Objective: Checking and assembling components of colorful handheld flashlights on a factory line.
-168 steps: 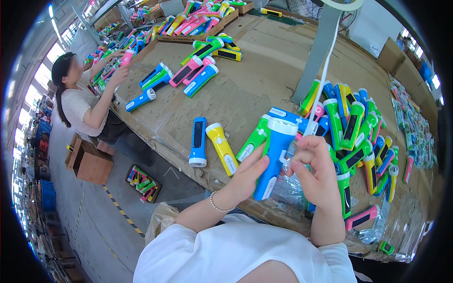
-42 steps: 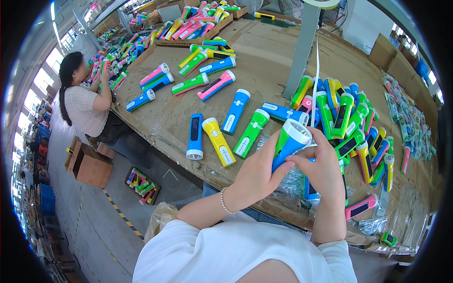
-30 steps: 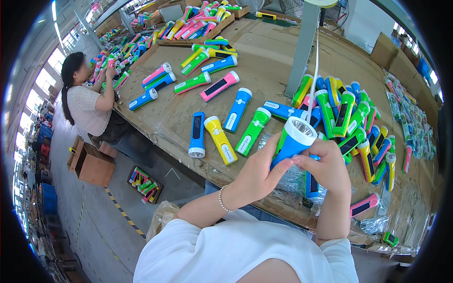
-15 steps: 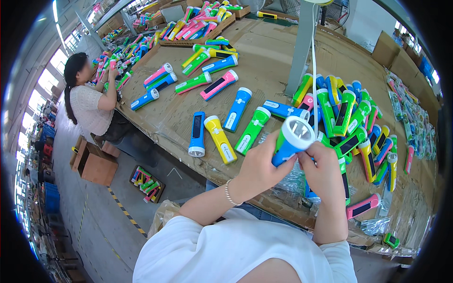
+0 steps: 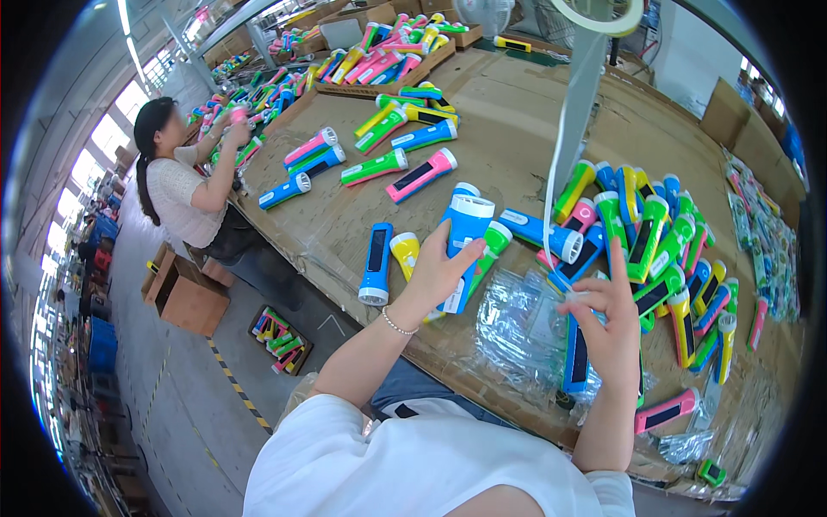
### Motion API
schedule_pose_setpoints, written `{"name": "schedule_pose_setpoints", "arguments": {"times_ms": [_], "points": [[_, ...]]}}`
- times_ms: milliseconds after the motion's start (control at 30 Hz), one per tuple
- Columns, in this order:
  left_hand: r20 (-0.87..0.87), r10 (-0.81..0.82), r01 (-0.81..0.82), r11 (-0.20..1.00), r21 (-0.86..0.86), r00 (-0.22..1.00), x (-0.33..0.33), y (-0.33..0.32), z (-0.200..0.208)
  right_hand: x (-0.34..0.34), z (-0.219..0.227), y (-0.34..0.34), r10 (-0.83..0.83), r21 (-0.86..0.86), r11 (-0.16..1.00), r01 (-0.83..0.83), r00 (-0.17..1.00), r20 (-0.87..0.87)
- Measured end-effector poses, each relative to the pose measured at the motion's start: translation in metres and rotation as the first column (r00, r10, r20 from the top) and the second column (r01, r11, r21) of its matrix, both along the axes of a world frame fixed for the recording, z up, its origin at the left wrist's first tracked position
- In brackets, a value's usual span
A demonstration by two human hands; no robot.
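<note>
My left hand is closed around a blue flashlight, its white-rimmed head tilted upward, above other flashlights on the cardboard. To the right, my right hand has its thumb and lower fingers pinched at the lower end of a thin white strip, with the index finger stretched up. This strip hangs from a white ring on a grey post. Under the left hand lie a yellow flashlight and a green flashlight, both partly covered. Clear plastic bags lie between my hands.
A heap of coloured flashlights lies right of the grey post. Packed flashlights line the far right. Boxed flashlights stand at the back. A co-worker handles flashlights at the left. Open cartons stand on the floor.
My right hand has left the flashlight, moved right and pinched the white strip, which now bends. My left hand has carried the flashlight left. The whole view has shifted slightly.
</note>
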State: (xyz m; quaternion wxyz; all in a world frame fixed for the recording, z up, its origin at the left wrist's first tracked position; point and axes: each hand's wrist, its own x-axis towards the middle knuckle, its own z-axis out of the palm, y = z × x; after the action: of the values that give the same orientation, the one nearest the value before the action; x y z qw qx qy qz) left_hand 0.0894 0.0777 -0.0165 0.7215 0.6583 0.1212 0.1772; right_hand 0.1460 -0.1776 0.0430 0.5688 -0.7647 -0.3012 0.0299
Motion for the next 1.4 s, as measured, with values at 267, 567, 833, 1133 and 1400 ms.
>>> {"name": "schedule_pose_setpoints", "arguments": {"times_ms": [267,567,833,1133,1400], "points": [[0.049,0.111,-0.116,0.749,0.653,0.993,0.047,0.038,-0.016,0.027,-0.025,0.001,-0.020,-0.009,1.000,0.020,1.000,0.019],[-0.313,0.459,0.270,0.159,0.950,0.831,0.106,0.192,-0.049,0.037,-0.003,0.024,0.090,-0.081,0.994,-0.074,0.973,0.212],[0.028,-0.328,0.321,0.901,-0.291,0.944,0.038,0.096,0.022,0.032,0.012,0.063,0.078,-0.008,0.997,-0.077,0.990,0.117],[0.088,-0.274,0.276,0.961,-0.012,0.958,-0.034,-0.029,0.030,0.007,0.025,0.082,0.145,-0.048,0.988,-0.145,0.989,-0.011],[0.100,-0.234,0.204,0.947,0.249,0.967,-0.048,-0.053,0.030,-0.009,0.023,0.056,0.140,-0.041,0.989,-0.139,0.990,0.013]]}}
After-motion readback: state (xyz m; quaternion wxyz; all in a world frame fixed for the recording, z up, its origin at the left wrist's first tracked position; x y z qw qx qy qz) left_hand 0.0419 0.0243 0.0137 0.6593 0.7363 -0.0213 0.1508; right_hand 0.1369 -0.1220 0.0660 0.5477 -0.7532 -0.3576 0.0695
